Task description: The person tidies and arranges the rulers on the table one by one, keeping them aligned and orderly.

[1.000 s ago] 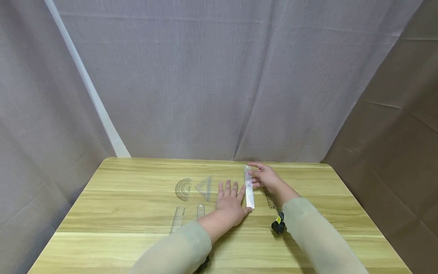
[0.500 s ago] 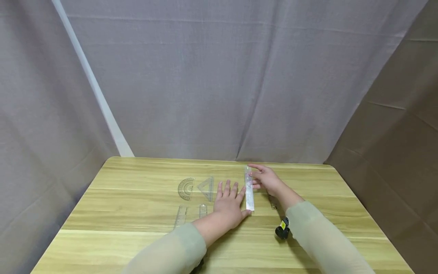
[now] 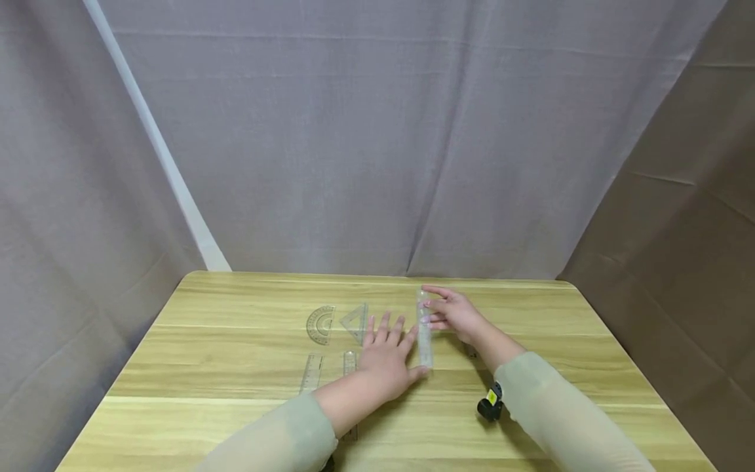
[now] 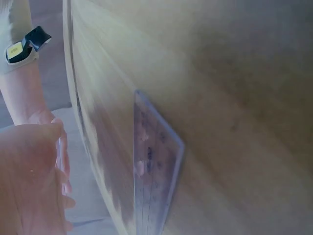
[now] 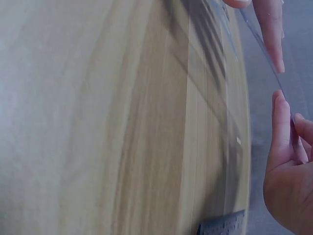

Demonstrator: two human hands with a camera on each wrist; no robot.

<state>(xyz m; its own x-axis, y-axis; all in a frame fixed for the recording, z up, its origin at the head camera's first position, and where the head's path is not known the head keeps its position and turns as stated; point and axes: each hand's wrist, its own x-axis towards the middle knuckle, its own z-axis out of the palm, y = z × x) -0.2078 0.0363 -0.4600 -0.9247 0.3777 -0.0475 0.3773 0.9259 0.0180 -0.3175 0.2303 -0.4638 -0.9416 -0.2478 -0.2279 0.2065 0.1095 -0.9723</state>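
A clear plastic ruler stands lengthwise, raised off the table near its far edge. My right hand grips it from the right side, thumb and fingers on its two faces; the right wrist view shows its thin edge between them. Palm down, my left hand lies to its left with straight, spread fingers. The left thumb reaches the ruler's near end; whether the other fingers touch it I cannot tell. A clear protractor and a set square lie left of the left hand.
Two more clear rulers lie near the left forearm: one ruler farther left and another ruler partly hidden under the arm. Beneath the right wrist, another ruler is mostly covered. Grey curtains hang behind the wooden table.
Both hands and the held ruler have shifted slightly left. The bright glare on the ruler's face has faded, so it looks clear now. The things lying on the table stay put.
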